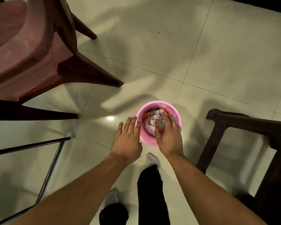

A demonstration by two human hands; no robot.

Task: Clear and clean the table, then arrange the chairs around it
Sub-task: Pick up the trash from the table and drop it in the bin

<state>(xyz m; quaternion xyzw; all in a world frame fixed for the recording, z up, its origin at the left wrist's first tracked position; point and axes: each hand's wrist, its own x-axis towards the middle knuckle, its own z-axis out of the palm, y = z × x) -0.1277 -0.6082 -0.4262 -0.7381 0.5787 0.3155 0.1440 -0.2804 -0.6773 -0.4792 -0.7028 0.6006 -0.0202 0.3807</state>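
Head view: right hand (169, 138) curls round a can (161, 125) over the pink bin (154, 104) of wrappers (150, 125). Left hand (128, 138) hovers spread, fingers straight, just left of the bin.

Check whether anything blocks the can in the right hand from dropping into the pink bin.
Nothing visible does. The right hand grips the can directly over the open pink bin; below it lie only crumpled wrappers already inside. The left hand is spread flat at the bin's left edge, outside the opening.

Head-worn wide-angle view, steeply down; left hand (128, 140), right hand (169, 137) close below.
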